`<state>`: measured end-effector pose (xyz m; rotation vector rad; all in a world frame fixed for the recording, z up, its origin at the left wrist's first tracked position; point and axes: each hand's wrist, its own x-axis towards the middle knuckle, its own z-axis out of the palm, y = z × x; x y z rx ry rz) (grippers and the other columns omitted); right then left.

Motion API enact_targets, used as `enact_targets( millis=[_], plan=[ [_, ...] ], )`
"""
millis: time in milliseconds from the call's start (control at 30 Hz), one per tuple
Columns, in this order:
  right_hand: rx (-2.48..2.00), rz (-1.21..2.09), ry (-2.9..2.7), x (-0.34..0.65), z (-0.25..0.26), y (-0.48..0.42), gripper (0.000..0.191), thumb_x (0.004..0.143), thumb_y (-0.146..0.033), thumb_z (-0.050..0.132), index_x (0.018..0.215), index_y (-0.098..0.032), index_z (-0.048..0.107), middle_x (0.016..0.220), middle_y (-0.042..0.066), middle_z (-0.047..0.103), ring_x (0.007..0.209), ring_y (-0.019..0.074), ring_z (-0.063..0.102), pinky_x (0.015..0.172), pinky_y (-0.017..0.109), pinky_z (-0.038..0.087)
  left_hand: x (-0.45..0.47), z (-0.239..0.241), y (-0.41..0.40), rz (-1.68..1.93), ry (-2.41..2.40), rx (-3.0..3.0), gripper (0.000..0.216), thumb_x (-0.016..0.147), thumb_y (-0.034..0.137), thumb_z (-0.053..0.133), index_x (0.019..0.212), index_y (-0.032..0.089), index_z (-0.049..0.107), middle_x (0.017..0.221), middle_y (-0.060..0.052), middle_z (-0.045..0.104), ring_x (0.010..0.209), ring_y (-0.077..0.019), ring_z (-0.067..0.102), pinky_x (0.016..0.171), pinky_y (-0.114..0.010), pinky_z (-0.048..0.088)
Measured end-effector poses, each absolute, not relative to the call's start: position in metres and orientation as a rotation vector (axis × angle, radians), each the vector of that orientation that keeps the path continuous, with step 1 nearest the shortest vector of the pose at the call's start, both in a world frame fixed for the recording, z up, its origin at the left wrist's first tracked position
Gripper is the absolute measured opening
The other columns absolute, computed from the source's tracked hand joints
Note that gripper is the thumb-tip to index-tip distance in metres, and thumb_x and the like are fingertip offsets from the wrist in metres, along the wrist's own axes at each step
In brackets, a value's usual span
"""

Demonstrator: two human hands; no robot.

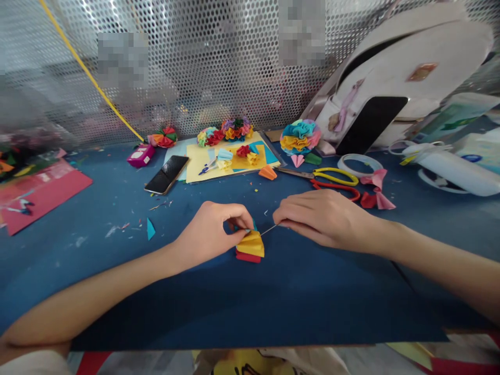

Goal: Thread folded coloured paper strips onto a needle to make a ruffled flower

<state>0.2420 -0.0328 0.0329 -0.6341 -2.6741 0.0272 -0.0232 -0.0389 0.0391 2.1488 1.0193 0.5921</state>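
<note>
My left hand (213,232) pinches a stack of pleated paper fans (250,246), yellow on top, red beneath, a bit of teal behind, resting on the blue table (234,302). My right hand (320,216) is closed on a thin white thread or wire (269,229) that runs from its fingertips to the top of the fan stack. The two hands are close together near the table's middle.
Behind lie yellow paper sheets (203,156) with small folded pieces, several multicoloured paper flowers (300,136), a black phone (166,174), yellow and red scissors (336,179), a tape roll (359,164), pink scraps, a white bag (398,78) and red paper (39,192) at left.
</note>
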Motion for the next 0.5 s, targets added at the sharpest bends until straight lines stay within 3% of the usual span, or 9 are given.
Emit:
enact_targets(
  millis=[300,500],
  plan=[
    [-0.725,0.187,-2.584,0.2499,0.0356,-0.0259,0.014,0.105,-0.021,0.045,0.099,-0.021,0.058,0.087,0.003,0.071,0.07,0.0144,0.064,0.066,0.025,0.043,-0.0233,0.0405,-0.0404,0.596,0.996,2.155,0.018,0.078,0.0,0.063,0.08,0.016,0.072,0.076,0.001,0.075,0.069,-0.0098,0.068,0.067,-0.018,0.052],
    [-0.636,-0.002,-2.677,0.2439,0.0323,-0.03,0.02,0.105,-0.023,0.044,0.098,-0.021,0.063,0.084,0.002,0.072,0.07,0.0145,0.064,0.065,0.027,0.041,-0.0228,0.0437,-0.0401,0.583,1.005,2.097,0.018,0.078,-0.001,0.065,0.079,0.016,0.073,0.073,0.002,0.074,0.067,-0.0096,0.068,0.065,-0.017,0.052]
  ],
)
